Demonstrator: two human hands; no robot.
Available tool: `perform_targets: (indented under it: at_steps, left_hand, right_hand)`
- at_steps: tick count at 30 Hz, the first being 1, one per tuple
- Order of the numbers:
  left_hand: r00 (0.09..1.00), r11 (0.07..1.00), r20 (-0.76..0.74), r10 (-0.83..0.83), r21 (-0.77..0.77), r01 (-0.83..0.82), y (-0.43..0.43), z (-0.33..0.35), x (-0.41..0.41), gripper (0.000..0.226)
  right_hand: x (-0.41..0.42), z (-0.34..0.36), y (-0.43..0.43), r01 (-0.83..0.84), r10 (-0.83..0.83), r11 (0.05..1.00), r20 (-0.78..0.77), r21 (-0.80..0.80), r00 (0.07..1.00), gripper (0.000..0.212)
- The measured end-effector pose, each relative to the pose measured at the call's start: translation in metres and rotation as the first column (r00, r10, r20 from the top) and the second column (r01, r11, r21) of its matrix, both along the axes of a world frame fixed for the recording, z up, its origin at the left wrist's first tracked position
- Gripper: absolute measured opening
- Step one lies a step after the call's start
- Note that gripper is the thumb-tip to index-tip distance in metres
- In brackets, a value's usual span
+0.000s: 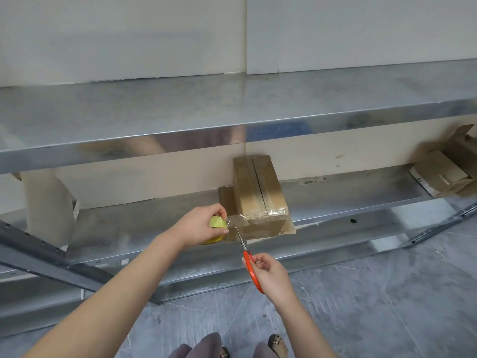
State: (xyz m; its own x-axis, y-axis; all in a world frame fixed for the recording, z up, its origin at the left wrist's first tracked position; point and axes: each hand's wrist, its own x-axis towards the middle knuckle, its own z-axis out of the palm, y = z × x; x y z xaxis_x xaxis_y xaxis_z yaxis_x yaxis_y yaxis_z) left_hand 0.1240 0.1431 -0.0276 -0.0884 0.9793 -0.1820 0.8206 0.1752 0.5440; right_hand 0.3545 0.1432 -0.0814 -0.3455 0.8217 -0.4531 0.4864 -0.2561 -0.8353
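Observation:
A brown cardboard box (259, 187) stands on the lower metal shelf (348, 197), its near end wrapped in clear tape. My left hand (204, 223) grips a yellow-green tape roll (215, 224) just left of the box, and a strip of clear tape (233, 223) stretches from the roll to the box. My right hand (268, 273) holds orange-handled scissors (251, 270). Their blades point up at the stretched tape between roll and box.
A wide upper metal shelf (232, 107) overhangs the lower one. Flattened cardboard (442, 174) lies at the far right of the lower shelf. A grey metal rail (46, 257) slants at the left. Grey floor and my feet (277, 344) lie below.

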Motion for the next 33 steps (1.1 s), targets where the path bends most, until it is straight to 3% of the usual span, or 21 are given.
perform_targets:
  at_steps: [6,10,14,17,22,27,33]
  left_hand:
    - [1.000,1.000,-0.004,-0.018,0.020,0.018,0.003,-0.002,0.001,0.030]
    - [1.000,1.000,0.004,-0.002,0.029,0.002,0.004,0.000,-0.001,0.028]
    - [1.000,1.000,0.012,0.023,0.007,-0.023,0.005,0.000,-0.004,0.025]
    - [1.000,1.000,0.003,0.025,0.004,-0.025,0.005,-0.004,-0.005,0.026]
    - [0.998,0.998,0.004,0.066,-0.006,-0.066,0.005,-0.012,-0.005,0.026]
    - [0.992,0.992,0.008,0.125,-0.002,-0.125,0.008,-0.016,0.000,0.027]
    - [0.981,0.980,0.000,0.196,-0.017,-0.196,0.010,-0.011,0.011,0.026]
  right_hand:
    - [-0.001,-0.008,0.008,-0.029,0.021,0.995,0.088,0.092,0.996,0.027]
    - [0.003,-0.012,0.015,-0.188,0.144,0.971,0.268,0.145,0.953,0.063]
    - [0.013,-0.013,0.023,-0.394,0.209,0.873,0.508,0.289,0.836,0.075]
    - [0.031,-0.012,0.029,-0.481,0.166,0.769,0.595,0.421,0.786,0.069]
    - [0.090,-0.013,0.051,-0.414,-0.057,0.665,0.595,0.622,0.802,0.036]
    - [0.132,-0.020,0.091,-0.255,-0.212,0.688,0.524,0.679,0.825,0.036]
    - [0.116,-0.028,0.155,-0.217,-0.210,0.769,0.558,0.602,0.803,0.039]
